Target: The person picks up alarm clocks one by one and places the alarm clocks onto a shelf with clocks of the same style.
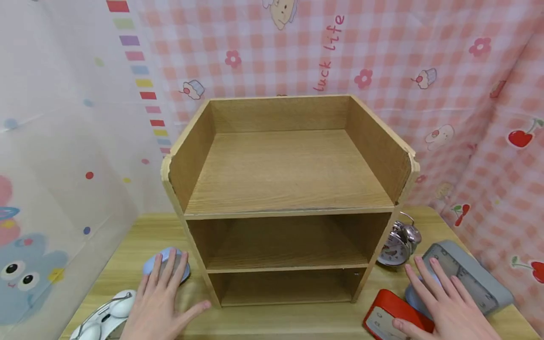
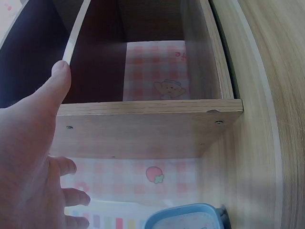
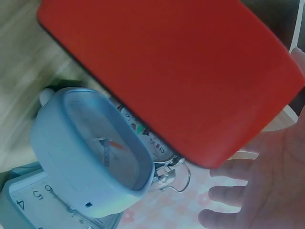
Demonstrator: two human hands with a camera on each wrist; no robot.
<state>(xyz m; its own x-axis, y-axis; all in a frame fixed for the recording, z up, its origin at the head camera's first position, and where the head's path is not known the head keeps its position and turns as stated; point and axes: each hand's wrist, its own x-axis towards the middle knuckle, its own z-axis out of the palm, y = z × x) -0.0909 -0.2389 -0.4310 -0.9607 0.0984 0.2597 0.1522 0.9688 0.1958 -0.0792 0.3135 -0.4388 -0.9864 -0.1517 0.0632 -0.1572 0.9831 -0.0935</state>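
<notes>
Left hand (image 1: 159, 302), lower left of the head view: fingers spread, holding nothing. Fingertips overlap a light-blue-rimmed object (image 1: 149, 266); contact cannot be told from there. In the left wrist view, the same object sits at bottom centre, apart from the fingers. White object with a wire handle (image 1: 122, 309) just beside the hand, toward the lower left corner, partly covered by it.

Right hand (image 1: 452, 302), lower right: fingers extended and apart, grasping nothing. Red clock (image 1: 395, 311) just left of it, near the bottom edge, partly behind the thumb; whether they touch is unclear. Pale blue clock (image 3: 90, 157), left of centre in the right wrist view, lies largely behind the fingers in the head view. Grey clock (image 1: 480, 278) beyond the fingers, toward the right edge, tilted back.

Farther out: silver twin-bell clock (image 1: 395, 245) above the red one, beside the right side of a wooden shelf unit (image 1: 293, 170). Unit stands upright mid-frame between the hands, two compartments below a walled top. All on a wood-grain table (image 1: 238, 326). Pink checked cloth (image 1: 293, 56) fills the upper frame.
</notes>
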